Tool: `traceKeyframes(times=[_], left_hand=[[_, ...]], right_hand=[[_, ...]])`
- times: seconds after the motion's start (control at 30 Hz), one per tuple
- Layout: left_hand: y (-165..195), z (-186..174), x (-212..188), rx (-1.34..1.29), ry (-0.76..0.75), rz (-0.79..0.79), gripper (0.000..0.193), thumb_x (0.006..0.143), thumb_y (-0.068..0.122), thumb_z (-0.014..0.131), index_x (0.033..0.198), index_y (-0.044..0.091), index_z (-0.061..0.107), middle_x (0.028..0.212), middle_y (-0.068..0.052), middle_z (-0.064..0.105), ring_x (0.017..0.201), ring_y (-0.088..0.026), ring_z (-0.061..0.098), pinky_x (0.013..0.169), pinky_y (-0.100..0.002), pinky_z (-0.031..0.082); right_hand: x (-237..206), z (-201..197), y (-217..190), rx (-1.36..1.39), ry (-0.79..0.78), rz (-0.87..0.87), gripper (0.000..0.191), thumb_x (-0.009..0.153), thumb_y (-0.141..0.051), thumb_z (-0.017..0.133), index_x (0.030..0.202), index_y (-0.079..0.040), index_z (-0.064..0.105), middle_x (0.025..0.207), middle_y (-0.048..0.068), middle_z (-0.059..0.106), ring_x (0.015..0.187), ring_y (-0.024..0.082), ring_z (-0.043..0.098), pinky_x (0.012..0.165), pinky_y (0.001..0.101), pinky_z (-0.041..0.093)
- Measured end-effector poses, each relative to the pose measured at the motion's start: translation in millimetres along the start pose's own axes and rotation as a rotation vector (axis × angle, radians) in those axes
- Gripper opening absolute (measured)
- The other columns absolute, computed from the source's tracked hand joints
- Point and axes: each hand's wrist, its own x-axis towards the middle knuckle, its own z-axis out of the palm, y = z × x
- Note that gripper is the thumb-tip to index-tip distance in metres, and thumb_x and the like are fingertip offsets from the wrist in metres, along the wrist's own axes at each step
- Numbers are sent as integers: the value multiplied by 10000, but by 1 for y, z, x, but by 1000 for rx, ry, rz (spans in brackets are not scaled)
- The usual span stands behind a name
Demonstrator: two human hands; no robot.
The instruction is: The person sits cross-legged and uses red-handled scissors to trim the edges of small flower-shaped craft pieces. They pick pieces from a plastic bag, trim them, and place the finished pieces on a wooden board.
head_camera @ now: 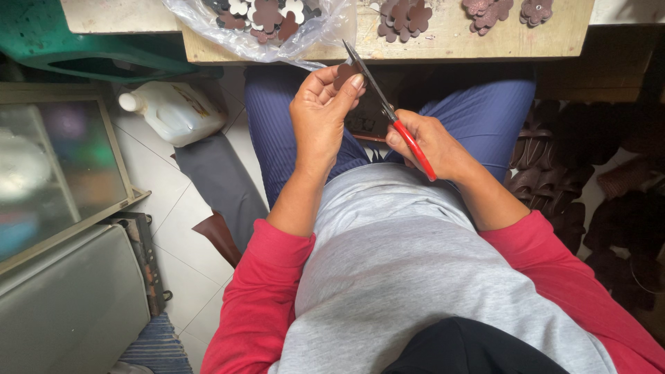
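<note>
Scissors, red-handled with dark steel blades [388, 114], clenched in right hand [429, 142], blades meeting small brown leather piece [343, 75] pinched in left hand [322, 114] grip above lap, below wooden surface [443, 41].

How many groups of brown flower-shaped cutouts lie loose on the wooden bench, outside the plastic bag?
3: one pile just right of the plastic bag, one further right, one at the top edge. More may be out of frame.
</note>
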Motion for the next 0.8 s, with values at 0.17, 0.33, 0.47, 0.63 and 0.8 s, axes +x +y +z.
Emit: traceKeyframes(times=[0.17,0.33,0.47,0.63,0.8], left_hand=[[3,-7,2,23,-50,-19,268,941,99,773,1167,-3,670,962,-69,766,866,-104,727,754,-221,569],[6,-11,6,34,-86,-33,283,935,85,776,1178,-8,664,951,-73,768,856,-108,734,749,-221,576],[7,-14,7,41,-92,-47,316,928,83,779,1203,-6,650,943,-75,773,849,-114,743,742,-220,581],[9,-16,8,45,-110,-74,346,929,87,779,1231,-6,637,954,-74,775,840,-109,737,730,-213,574],[13,-18,9,75,-114,-84,356,927,96,777,1238,0,632,967,-76,777,841,-103,739,728,-213,578]], right_hand=[[0,-1,1,5,-14,32,359,1000,-425,575,1049,-73,619,665,-13,545,557,86,546,511,277,479],[-1,-3,1,32,-31,55,393,996,-460,581,1025,-69,615,640,-25,516,541,78,522,499,270,464],[-2,-4,2,55,-38,70,407,983,-477,587,1041,-76,623,613,-45,481,510,61,476,465,258,424],[-2,-6,4,74,-48,67,436,977,-494,608,1009,-59,616,606,-56,471,491,52,461,444,248,403],[-2,-8,3,65,-55,69,430,972,-497,608,999,-68,626,610,-54,473,497,51,456,443,251,392]])
